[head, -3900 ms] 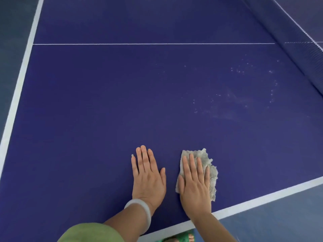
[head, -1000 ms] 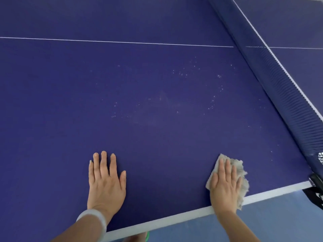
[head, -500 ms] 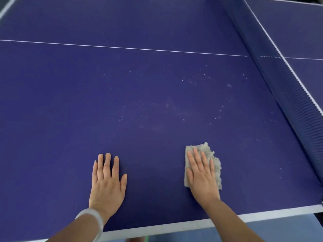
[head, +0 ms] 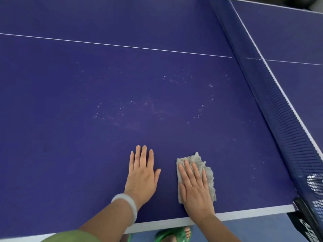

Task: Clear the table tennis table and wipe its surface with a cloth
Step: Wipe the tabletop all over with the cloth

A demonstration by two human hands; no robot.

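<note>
Wiping step. Right hand (head: 195, 191) pressed flat, fingers straight, on cloth (head: 208, 173); left hand (head: 142, 173) spread flat beside it. Next, likely: push cloth ahead onto specks (head: 174, 81).

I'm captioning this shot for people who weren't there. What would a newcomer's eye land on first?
The left hand lies flat on the blue table near its close edge, and beside it the right hand presses a grey cloth down. Beyond them pale specks dot the surface, and the net runs along the right.
</note>
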